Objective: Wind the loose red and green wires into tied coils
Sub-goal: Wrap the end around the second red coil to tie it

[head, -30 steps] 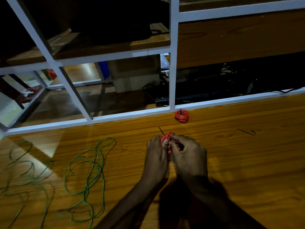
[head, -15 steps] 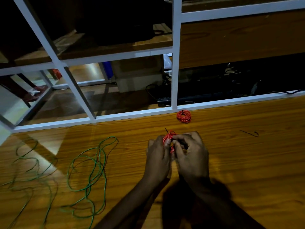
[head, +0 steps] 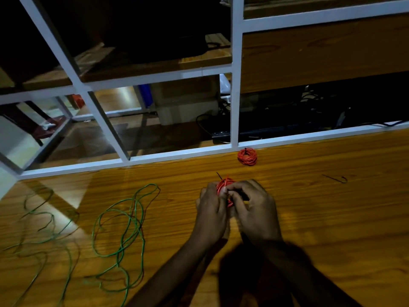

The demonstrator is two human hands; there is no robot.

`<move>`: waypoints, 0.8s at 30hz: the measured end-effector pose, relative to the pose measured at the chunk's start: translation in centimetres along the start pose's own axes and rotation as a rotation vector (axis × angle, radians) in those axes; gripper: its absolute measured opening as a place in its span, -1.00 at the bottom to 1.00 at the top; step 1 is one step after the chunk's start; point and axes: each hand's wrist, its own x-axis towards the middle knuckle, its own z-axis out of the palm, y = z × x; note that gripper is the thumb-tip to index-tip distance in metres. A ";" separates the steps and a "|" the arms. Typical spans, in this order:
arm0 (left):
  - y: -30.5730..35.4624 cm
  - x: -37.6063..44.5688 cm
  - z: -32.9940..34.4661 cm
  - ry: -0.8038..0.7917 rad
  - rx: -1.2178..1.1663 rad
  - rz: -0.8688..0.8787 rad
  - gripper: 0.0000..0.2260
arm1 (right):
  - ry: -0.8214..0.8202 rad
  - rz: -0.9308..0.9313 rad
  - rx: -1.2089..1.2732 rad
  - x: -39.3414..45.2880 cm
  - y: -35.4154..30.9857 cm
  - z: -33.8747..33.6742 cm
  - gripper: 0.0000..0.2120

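A small red wire coil [head: 223,185] sits between my two hands above the wooden table [head: 321,218]. My left hand [head: 211,212] grips its left side. My right hand [head: 254,209] pinches it from the right, fingers curled. A thin black tie end [head: 219,175] sticks up from the coil. A second red coil [head: 247,156], tied with a black tie, lies by the table's far edge. Loose green wire [head: 124,229] sprawls in loops to the left, and another green wire [head: 39,235] trails at the far left.
A spare black tie [head: 335,179] lies on the table to the right. A white metal frame [head: 234,85] borders the table's far edge, with shelves, a cardboard box [head: 188,103] and dark cables behind it.
Both hands stay on the red coil at the same spot, with the right fingers shifting slightly on it. The view has drifted a little.
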 end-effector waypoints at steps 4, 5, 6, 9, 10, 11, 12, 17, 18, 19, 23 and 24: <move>-0.3 0.1 0.3 0.032 -0.023 -0.016 -0.79 | -0.014 -0.017 -0.003 0.3 0.0 -0.2 -0.87; -0.4 0.1 0.3 0.034 -0.031 -0.020 -0.77 | -0.017 -0.025 -0.004 0.4 -0.1 -0.3 -0.87; -0.4 0.2 0.4 0.035 -0.035 -0.020 -0.75 | -0.021 -0.038 -0.010 0.5 -0.1 -0.4 -0.88; 0.0 0.3 0.3 0.043 0.001 -0.009 -0.68 | -0.033 -0.069 -0.034 1.0 -0.3 -0.7 -0.89; 0.1 0.3 0.2 0.046 0.020 -0.001 -0.71 | -0.034 -0.069 -0.044 1.3 -0.3 -0.8 -0.90; 0.3 0.2 0.1 0.049 0.037 0.013 -0.76 | -0.038 -0.067 -0.054 1.4 -0.3 -0.8 -0.90; 0.4 0.2 0.0 0.053 0.052 0.026 -0.82 | -0.048 -0.063 -0.053 1.6 -0.4 -0.9 -0.89; 0.4 0.2 -0.3 0.027 0.090 0.042 -0.93 | -0.117 0.066 0.158 2.2 -0.8 -1.4 -0.88; 0.4 0.2 -0.4 0.016 0.094 0.044 -0.92 | -0.121 0.100 0.205 2.2 -0.9 -1.5 -0.87; 0.2 0.2 -0.4 0.009 0.096 0.045 -0.91 | -0.125 0.140 0.255 2.1 -0.9 -1.5 -0.87; -0.4 0.1 -0.3 0.000 0.140 0.087 -0.87 | -0.103 0.231 0.329 1.5 -0.9 -1.3 -0.88; -0.4 0.0 -0.3 -0.002 0.128 0.094 -0.87 | -0.091 0.239 0.335 1.4 -0.9 -1.3 -0.87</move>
